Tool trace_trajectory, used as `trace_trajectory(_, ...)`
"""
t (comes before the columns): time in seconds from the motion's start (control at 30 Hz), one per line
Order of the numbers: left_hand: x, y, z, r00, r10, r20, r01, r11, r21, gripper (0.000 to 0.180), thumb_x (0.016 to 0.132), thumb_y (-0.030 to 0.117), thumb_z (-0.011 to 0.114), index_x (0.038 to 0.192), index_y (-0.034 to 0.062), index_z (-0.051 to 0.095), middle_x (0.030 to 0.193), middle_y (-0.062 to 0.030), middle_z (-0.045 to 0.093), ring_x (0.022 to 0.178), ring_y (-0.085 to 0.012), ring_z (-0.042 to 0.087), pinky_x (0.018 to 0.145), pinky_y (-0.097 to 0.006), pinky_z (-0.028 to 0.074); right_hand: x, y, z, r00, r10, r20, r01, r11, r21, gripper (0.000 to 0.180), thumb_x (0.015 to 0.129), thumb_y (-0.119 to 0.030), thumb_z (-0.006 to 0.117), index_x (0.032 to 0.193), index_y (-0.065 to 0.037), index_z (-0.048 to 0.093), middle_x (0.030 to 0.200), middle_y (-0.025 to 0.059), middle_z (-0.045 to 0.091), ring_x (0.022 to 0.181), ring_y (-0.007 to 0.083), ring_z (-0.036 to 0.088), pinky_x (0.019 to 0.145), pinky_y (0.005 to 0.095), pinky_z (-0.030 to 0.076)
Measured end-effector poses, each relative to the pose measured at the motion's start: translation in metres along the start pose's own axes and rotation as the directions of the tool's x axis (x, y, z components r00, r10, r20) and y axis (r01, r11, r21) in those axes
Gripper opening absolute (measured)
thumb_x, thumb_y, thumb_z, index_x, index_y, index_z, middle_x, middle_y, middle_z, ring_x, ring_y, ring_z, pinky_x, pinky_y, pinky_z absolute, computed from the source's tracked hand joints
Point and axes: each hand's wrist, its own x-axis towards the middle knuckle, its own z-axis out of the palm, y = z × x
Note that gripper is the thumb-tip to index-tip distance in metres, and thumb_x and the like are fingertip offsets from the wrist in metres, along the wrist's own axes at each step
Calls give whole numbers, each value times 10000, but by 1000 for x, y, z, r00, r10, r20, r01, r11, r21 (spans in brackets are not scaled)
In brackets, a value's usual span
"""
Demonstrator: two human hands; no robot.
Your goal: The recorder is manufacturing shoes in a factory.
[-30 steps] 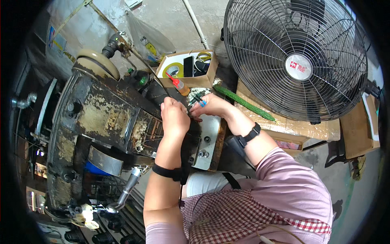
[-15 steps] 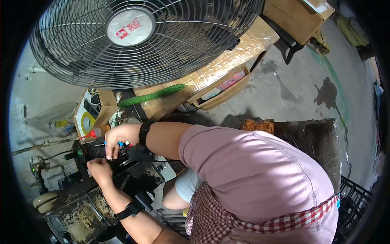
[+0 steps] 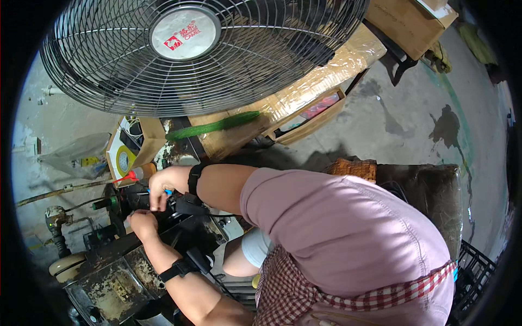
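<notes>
My right hand (image 3: 162,186) reaches in from above, its fingers bent downward and drawn together over the dark machine (image 3: 179,231). Just below it, my left hand (image 3: 143,224) is closed, thumb and fingers pressed together. A small pale bit shows at the left hand's outer edge. Whatever either hand pinches is too small or hidden to name. Small blue parts (image 3: 168,192) sit beside the right fingers. Close by lies a bottle with a red pointed nozzle (image 3: 142,173). Both wrists wear black straps.
A large black fan (image 3: 201,70) stands across the top. Behind the hands are an open carton (image 3: 152,142) holding a tape roll (image 3: 125,160), and a long green cucumber-like vegetable (image 3: 215,126) on a taped table (image 3: 304,89). A pipe valve (image 3: 56,220) is at left.
The whole view has shifted slightly, so things appear farther right. Both hands stay close together over the machine; the right fingers look a little more closed.
</notes>
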Motion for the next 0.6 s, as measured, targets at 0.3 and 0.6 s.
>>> trace_trajectory(0.3,12,-47,17,988,97,120,-131,939,317,238,806,225,580,815,33,720,870,-216,673,913,-376,609,833,-423,458,-2,0,31,997,-22,73,31,992,-122,210,694,-88,800,820,11,666,741,99,685,682,219,684,582,267,521)
trace_trajectory(0.6,12,38,9,972,-13,233,-62,948,313,270,841,254,578,958,53,715,1032,-171,670,1061,-318,593,924,-394,458,-14,36,-27,961,-257,-107,255,966,-33,245,740,-71,752,947,40,686,889,131,696,771,214,684,739,318,557)
